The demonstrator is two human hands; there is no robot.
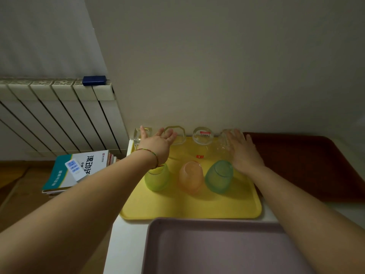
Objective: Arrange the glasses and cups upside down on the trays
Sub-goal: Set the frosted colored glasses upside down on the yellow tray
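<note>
Both hands spread open, gripping nothing: left hand (158,142) over far-left clear glasses (174,135), right hand (244,153) beside the far-right clear glass (225,143). On the yellow tray (189,206): green cup (157,177), orange cup (191,177), teal cup (218,176) in the near row. Pink tray (217,246) nearest.

Yellow tray (189,206): smooth plastic, matt with slight sheen. Four clear glasses (203,136) along its far edge: glossy transparent glass, one faceted (176,135), one ribbed (224,143). Three cups at tray middle, green (157,177), orange (191,177), teal (218,177): frosted, translucent, matt. Mauve tray (217,250) at worktop near edge: matt plastic. Dark red tray (308,165), right: smooth, dull. Worktop (126,244): white, smooth. Book (65,175): glossy paper cover. Radiator (59,115): painted metal. Floor (11,175): wood.
</note>
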